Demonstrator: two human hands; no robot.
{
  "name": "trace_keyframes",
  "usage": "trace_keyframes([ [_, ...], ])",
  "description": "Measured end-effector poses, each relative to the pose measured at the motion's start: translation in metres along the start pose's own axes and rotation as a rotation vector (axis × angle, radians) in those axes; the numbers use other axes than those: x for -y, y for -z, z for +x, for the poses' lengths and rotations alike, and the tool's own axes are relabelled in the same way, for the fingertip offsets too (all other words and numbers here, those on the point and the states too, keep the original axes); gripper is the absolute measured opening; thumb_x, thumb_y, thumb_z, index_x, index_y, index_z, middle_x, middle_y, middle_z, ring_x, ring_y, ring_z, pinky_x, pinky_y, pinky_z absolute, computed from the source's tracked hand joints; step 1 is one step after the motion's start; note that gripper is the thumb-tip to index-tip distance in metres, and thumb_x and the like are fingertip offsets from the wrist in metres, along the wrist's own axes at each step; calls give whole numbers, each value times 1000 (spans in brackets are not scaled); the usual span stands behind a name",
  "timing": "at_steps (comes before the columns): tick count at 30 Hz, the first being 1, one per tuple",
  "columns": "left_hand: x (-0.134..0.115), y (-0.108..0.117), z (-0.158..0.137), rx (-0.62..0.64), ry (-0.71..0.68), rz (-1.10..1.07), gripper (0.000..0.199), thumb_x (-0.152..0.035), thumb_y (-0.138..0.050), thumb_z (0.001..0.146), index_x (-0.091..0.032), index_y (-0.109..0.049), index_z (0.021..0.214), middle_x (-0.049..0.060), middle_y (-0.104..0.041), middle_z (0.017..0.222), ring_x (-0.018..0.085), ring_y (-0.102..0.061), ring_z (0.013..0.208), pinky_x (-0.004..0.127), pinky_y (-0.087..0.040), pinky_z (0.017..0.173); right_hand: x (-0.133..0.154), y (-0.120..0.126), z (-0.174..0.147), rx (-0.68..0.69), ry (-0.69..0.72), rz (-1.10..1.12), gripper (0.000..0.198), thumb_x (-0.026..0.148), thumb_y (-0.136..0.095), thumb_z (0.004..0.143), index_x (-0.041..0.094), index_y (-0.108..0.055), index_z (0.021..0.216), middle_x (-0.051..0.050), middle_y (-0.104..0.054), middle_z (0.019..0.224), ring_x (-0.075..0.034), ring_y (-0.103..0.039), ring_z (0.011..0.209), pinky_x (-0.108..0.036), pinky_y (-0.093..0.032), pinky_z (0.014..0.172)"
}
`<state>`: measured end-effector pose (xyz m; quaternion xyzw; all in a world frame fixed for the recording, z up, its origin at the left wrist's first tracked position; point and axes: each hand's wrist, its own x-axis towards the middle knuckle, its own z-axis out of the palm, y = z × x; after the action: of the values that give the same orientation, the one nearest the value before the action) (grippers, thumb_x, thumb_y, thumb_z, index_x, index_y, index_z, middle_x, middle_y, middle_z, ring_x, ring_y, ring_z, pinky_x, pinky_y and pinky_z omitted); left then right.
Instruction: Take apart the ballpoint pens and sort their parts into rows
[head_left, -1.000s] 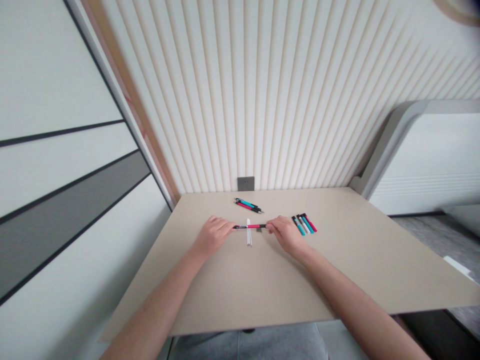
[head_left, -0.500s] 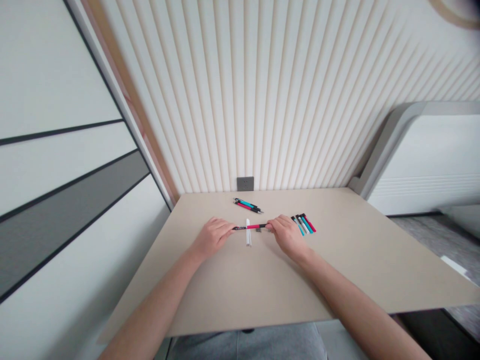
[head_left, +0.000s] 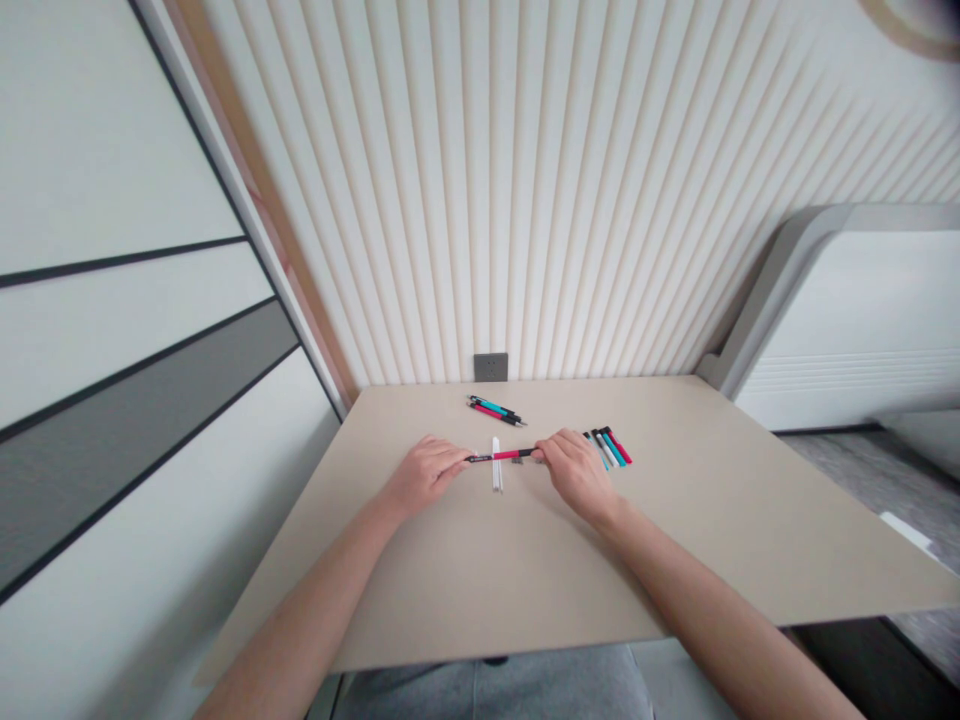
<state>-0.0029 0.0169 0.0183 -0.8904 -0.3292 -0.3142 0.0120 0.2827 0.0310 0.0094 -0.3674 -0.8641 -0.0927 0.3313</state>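
A red and black pen point(head_left: 507, 455) is held sideways between my two hands. My left hand point(head_left: 426, 474) pinches its black left end, and my right hand point(head_left: 572, 470) grips the black right end. Below the pen, thin white refills point(head_left: 497, 476) lie lengthwise on the table, crossed by it in view. Small dark metallic bits point(head_left: 517, 461) rest just by the pen, close to my right hand. Several coloured pen barrels point(head_left: 615, 447), in blue, white and red, lie side by side to the right, partly hidden by my right hand.
Assembled-looking pens point(head_left: 495, 411), blue and red with black, lie at the back of the beige table point(head_left: 465, 590). Behind is a ribbed wall with a dark socket point(head_left: 490, 367). A white cabinet point(head_left: 112, 380) stands on the left, a pale headboard point(head_left: 862, 310) on the right.
Almost nothing differs. The pen has shifted very slightly in my fingers; both hands stay in the same place with their grip kept.
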Motion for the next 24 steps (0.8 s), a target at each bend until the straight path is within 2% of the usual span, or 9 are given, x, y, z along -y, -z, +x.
trace_keyframes([
  [6, -1, 0, 1, -55, 8, 63, 18, -23, -47, 97, -16, -61, 105, 5, -70, 86, 16, -63, 76, 31, -43, 75, 3, -1, 0, -9, -28, 37, 23, 26, -44, 98, 18, -60, 84, -6, -60, 75, -20, -49, 75, -33, -35, 71],
  [10, -3, 4, 1, -119, -10, 139, 19, -21, -46, 97, -17, -58, 111, 6, -70, 92, 17, -63, 81, 32, -43, 74, 7, 1, 1, 20, -76, 287, 23, 27, -39, 99, 18, -59, 93, -7, -61, 84, -20, -52, 81, -32, -40, 75],
  [13, -2, 6, 0, -158, -33, 184, 21, -20, -46, 97, -18, -58, 114, 7, -70, 95, 17, -63, 82, 32, -42, 74, 8, 2, 2, 119, -133, 515, 24, 27, -34, 100, 19, -57, 99, -6, -62, 87, -17, -55, 82, -30, -43, 77],
  [15, -1, 6, -1, -171, -44, 203, 22, -20, -45, 97, -18, -58, 116, 7, -70, 98, 17, -63, 83, 32, -42, 75, 7, 0, 1, 185, -170, 584, 24, 30, -35, 100, 19, -57, 98, -4, -62, 84, -17, -57, 80, -29, -43, 75],
  [24, -1, 0, -3, -115, -86, 214, 24, -20, -47, 96, -19, -57, 118, 7, -70, 99, 16, -64, 86, 32, -44, 77, 4, -9, -1, 280, -140, 542, 29, 27, -33, 100, 19, -61, 98, -5, -64, 83, -17, -57, 78, -29, -44, 74],
])
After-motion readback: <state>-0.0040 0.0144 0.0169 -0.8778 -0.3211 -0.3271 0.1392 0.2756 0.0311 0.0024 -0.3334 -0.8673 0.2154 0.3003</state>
